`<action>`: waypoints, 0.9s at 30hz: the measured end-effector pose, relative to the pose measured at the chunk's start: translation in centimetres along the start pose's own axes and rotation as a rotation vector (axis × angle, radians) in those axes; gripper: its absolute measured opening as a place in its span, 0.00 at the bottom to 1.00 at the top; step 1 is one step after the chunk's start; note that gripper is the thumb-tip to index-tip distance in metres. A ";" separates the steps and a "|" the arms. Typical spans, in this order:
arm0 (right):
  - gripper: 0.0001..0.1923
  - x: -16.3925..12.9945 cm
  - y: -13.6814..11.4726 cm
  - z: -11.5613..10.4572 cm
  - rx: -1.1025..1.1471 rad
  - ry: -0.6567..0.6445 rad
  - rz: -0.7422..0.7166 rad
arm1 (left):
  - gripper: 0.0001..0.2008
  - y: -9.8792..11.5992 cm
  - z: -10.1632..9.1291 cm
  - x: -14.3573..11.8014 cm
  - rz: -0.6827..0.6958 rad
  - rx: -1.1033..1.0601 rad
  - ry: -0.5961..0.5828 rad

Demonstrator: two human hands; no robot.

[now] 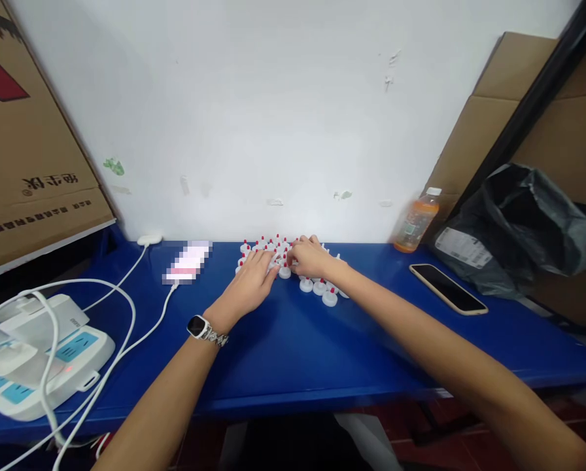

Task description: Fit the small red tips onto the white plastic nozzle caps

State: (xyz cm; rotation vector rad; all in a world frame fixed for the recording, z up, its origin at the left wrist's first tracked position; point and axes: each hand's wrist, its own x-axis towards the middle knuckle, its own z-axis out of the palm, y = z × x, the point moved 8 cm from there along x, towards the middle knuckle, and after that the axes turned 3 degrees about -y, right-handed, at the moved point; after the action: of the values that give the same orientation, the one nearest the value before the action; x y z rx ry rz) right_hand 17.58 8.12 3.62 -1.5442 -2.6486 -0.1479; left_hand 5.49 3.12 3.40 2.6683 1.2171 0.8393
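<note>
- Blue surface (293, 353) carries white red-tipped caps (317, 286) against the wall.
- Left hand (250, 282) lies flat, fingers together, touching caps.
- Right hand (311, 256) is curled among them; its pinch cannot be told.

Blue table (283, 353) — white, red-tipped caps (317, 286)

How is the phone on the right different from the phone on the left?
The right phone lies with a dark screen and no cable that shows, close to the black bag. The left phone has a lit pinkish screen, blurred, and a white cable runs to it. Both lie flat on the blue table, either side of the hands.
</note>
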 end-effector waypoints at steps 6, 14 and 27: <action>0.11 0.5 -0.1 1.0 -0.039 -0.037 0.024 | 0.16 0.4 0.2 0.0 -0.009 -0.011 -0.017; 0.06 0.9 0.4 0.5 0.117 0.026 0.029 | 0.17 0.4 0.2 0.0 -0.007 -0.021 -0.014; 0.20 -4.3 -0.2 -1.1 1.423 0.392 0.012 | 0.25 2.1 0.5 -0.4 0.066 -0.117 -0.004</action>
State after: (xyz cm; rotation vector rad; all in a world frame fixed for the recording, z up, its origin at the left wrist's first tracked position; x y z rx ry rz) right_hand 19.57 4.18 4.20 -0.8307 -1.5911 1.0462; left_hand 6.94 1.46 3.45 2.6277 1.0496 0.8847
